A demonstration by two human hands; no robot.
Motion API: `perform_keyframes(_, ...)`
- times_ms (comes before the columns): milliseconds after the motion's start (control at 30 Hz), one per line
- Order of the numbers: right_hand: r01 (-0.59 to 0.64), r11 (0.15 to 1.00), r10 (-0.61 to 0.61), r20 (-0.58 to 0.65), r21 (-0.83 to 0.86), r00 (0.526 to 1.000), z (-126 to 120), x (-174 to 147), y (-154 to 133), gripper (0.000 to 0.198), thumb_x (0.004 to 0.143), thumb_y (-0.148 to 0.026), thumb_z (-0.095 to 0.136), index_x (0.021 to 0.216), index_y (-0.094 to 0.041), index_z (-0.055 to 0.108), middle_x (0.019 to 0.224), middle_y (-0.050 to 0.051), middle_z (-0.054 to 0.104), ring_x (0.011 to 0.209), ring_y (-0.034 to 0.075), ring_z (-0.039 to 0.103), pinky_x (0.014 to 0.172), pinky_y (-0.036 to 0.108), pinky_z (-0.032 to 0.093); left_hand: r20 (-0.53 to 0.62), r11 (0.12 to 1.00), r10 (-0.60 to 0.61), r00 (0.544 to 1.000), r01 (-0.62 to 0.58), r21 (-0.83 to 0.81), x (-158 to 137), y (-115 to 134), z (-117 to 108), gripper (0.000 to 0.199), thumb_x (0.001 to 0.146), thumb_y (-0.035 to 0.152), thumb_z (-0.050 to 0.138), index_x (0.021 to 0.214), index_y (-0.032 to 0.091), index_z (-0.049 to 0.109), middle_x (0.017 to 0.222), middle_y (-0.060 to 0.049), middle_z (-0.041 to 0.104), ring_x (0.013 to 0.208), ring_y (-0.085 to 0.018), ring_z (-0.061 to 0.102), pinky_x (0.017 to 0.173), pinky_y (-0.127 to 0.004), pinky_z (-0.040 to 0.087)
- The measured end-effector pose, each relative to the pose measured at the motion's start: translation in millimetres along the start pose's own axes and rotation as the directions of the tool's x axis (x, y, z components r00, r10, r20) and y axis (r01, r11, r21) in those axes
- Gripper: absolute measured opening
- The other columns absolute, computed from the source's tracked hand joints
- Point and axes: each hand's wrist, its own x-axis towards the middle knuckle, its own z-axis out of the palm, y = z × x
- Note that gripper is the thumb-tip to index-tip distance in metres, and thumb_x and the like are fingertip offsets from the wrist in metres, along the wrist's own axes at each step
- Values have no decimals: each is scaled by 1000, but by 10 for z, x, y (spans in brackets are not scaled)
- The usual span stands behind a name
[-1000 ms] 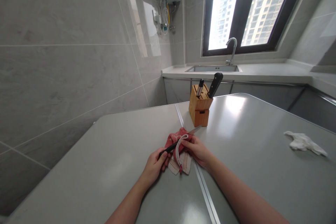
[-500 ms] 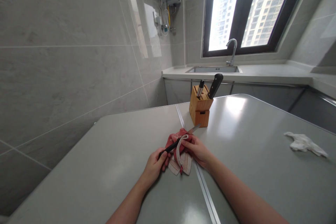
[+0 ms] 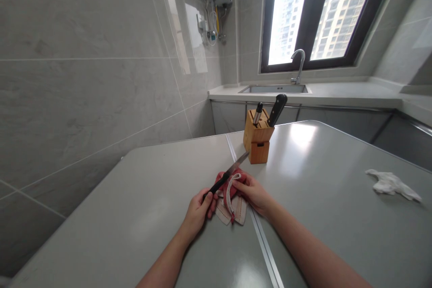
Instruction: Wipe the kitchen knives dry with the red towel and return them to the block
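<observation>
My left hand (image 3: 200, 207) is closed round the black handle of a small knife (image 3: 220, 182). Its blade points up and to the right, away from me, and its tip reaches in front of the knife block in this view. A red and cream cloth (image 3: 232, 202) lies bunched beneath the knife, its cream hem hanging toward me. My right hand (image 3: 253, 192) pinches the cloth at its right side, beside the knife. Most of the blade shows bare above the cloth. Some fingers of both hands are hidden.
A wooden knife block (image 3: 259, 152) stands just beyond my hands, holding a black-handled knife (image 3: 277, 110) and another handled tool (image 3: 258, 113). A crumpled white cloth (image 3: 391, 185) lies at the right of the grey table (image 3: 141, 184). Behind is a counter with a sink (image 3: 275, 89).
The knife has shifted left and its blade has lifted out of the cloth, so more of it shows. My right hand keeps its grip on the cloth.
</observation>
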Motion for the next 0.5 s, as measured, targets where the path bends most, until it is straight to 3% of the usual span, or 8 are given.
perform_keyframes(333, 21, 997, -20, 14, -78, 1000, -20, 10, 28, 31, 73, -34, 68, 98, -17, 61, 97, 7, 66, 89, 21, 62, 83, 35, 47, -44, 999, 11, 999, -13, -37, -9, 11, 14, 37, 89, 47, 40, 84, 13, 53, 54, 5, 45, 43, -6, 35, 44, -19, 28)
perform_keyframes(500, 23, 995, -17, 60, -102, 998, 6, -12, 1, 37, 69, -28, 72, 102, -20, 58, 96, 3, 65, 92, 19, 61, 86, 34, 46, -62, 998, 21, 998, -24, -51, -7, 15, 14, 36, 90, 47, 38, 84, 14, 51, 56, 5, 46, 43, -6, 35, 44, -18, 29)
